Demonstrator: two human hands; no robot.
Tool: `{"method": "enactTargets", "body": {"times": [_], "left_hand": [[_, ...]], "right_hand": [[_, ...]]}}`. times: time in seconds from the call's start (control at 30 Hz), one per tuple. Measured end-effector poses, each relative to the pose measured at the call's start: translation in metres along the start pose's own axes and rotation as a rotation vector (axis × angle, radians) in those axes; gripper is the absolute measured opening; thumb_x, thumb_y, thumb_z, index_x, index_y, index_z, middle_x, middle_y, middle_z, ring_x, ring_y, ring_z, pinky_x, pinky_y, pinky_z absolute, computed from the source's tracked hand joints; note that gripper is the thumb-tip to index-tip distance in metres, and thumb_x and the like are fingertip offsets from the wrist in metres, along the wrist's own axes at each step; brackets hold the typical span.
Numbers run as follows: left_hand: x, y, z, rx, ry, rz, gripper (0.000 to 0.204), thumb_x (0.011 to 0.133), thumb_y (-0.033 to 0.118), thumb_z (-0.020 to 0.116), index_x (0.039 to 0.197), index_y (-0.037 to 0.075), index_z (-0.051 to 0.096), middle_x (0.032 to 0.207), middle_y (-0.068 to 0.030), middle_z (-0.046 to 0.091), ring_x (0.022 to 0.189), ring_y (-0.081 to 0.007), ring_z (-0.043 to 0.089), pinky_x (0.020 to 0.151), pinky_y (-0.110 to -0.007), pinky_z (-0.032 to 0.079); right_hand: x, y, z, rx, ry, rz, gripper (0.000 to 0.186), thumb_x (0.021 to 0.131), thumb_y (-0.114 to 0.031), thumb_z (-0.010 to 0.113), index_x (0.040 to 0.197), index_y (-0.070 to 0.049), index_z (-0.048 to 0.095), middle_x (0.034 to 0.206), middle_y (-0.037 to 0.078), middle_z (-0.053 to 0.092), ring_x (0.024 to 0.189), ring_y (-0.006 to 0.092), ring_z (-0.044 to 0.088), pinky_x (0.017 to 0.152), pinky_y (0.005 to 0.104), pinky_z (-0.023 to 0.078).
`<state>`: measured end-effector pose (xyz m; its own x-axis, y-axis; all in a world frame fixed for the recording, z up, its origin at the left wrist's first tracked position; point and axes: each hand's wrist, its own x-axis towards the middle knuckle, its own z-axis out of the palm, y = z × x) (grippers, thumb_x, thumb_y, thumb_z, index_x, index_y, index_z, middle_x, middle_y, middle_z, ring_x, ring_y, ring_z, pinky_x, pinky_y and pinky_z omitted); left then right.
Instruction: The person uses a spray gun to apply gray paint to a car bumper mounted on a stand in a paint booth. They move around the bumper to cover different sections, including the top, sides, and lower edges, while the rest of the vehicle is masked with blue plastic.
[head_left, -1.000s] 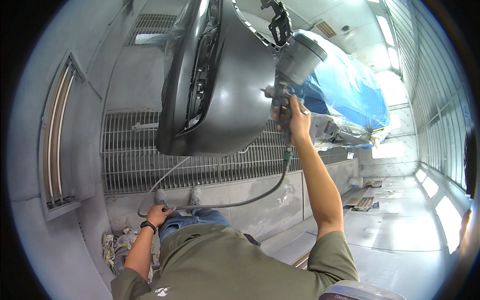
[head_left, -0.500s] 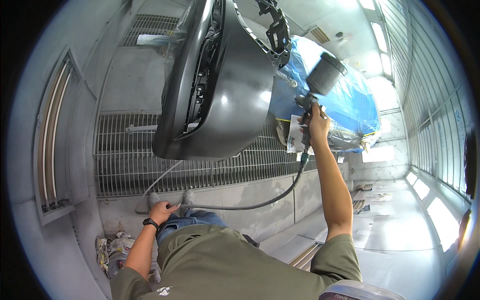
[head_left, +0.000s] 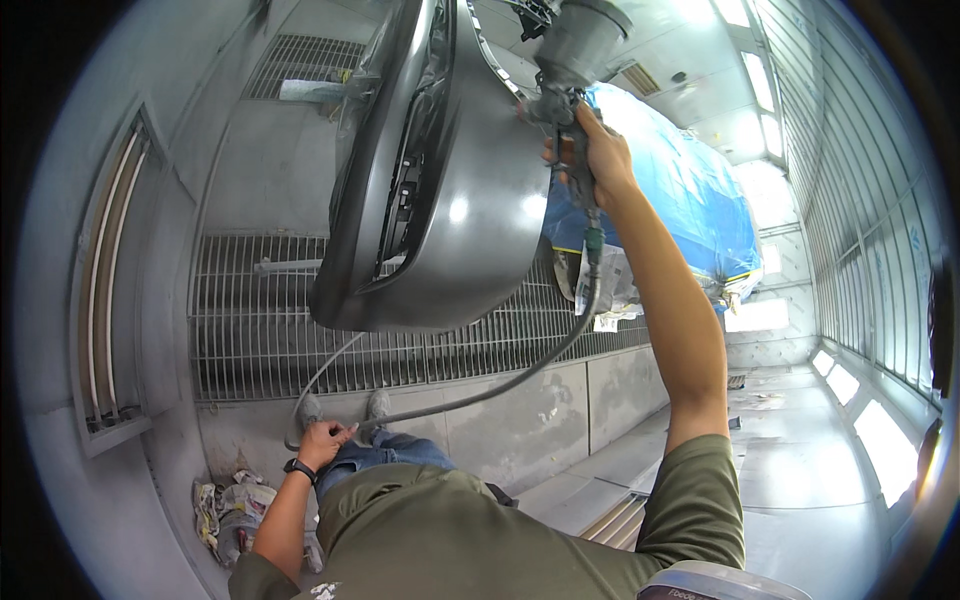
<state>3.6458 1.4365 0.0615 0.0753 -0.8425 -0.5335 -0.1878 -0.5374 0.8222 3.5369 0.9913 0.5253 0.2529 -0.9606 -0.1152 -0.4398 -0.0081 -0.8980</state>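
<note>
My right hand [head_left: 605, 155] is raised and wrapped round the handle of a spray gun [head_left: 562, 112]. A dark cup [head_left: 588, 42] sits on top of the gun. The gun's nozzle is close to the right edge of a glossy dark grey car bumper [head_left: 485, 215]; any contact cannot be made out. From the handle's lower end an air hose [head_left: 520, 376] curves down and left to my left hand [head_left: 325, 442]. That hand is low by my waist, its fingers closed on the hose.
Behind the gun stands a car-sized shape draped in blue plastic film [head_left: 690, 195]. A floor grate [head_left: 260, 345] runs beneath the bumper. At the lower left lies a pile of crumpled waste [head_left: 235, 510]. Lit panels [head_left: 885, 440] line the right wall.
My right hand has carried the spray gun left and up, from beside the blue film to the bumper's right edge. The hose has shifted with it; my left hand has moved slightly.
</note>
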Motion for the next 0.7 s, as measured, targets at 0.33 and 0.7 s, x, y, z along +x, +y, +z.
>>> {"method": "enactTargets", "body": {"times": [0.33, 0.7], "left_hand": [[0.009, 0.051, -0.004, 0.040, -0.089, 0.109, 0.056, 0.085, 0.060, 0.070, 0.089, 0.004, 0.076, 0.071, -0.0137, 0.070, 0.069, -0.0280, 0.070, 0.065, -0.038, 0.051], [0.006, 0.047, -0.006, 0.042, -0.063, 0.218, 0.052, 0.082, 0.053, 0.078, 0.086, 0.001, 0.073, 0.067, -0.0169, 0.066, 0.063, -0.0328, 0.066, 0.059, -0.041, 0.048]], "right_hand": [[-0.005, 0.050, -0.138, -0.041, 0.370, 0.120, 0.046, 0.102, -0.045, 0.054, 0.108, 0.000, 0.062, 0.081, 0.016, 0.069, 0.063, 0.0226, 0.070, 0.041, 0.0329, 0.050], [0.060, -0.037, -0.018, -0.207, 0.105, 0.023, 0.052, 0.103, -0.045, 0.051, 0.103, 0.006, 0.060, 0.069, 0.018, 0.066, 0.044, 0.0226, 0.057, 0.040, 0.0339, 0.045]]}}
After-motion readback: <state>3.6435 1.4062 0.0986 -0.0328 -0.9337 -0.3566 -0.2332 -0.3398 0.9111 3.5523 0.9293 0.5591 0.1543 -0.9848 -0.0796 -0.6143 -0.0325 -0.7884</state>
